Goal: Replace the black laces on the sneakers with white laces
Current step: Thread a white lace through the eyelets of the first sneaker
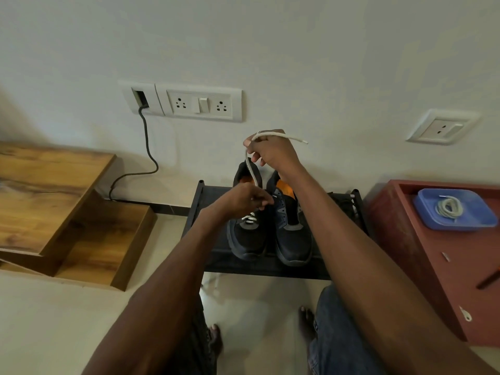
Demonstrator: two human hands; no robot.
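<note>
Two dark sneakers stand side by side on a low black rack (270, 269). The left sneaker (247, 234) has a white lace (251, 169) crossed through its lower eyelets. The right sneaker (290, 234) shows no lace in its eyelets. My right hand (273, 154) is raised above the shoes and grips the white lace, its free end sticking out to the right. My left hand (247, 198) pinches at the eyelets of the left sneaker, where the lace runs down. A second coiled white lace (447, 208) lies on a blue tray (457, 211) at the right.
A red-brown cabinet (422, 261) carries the blue tray at the right. Wooden shelves (54, 201) stand at the left. A wall with sockets (200, 104) and a dark cable (147, 147) is behind the rack. My knees and bare feet are below, on the pale floor.
</note>
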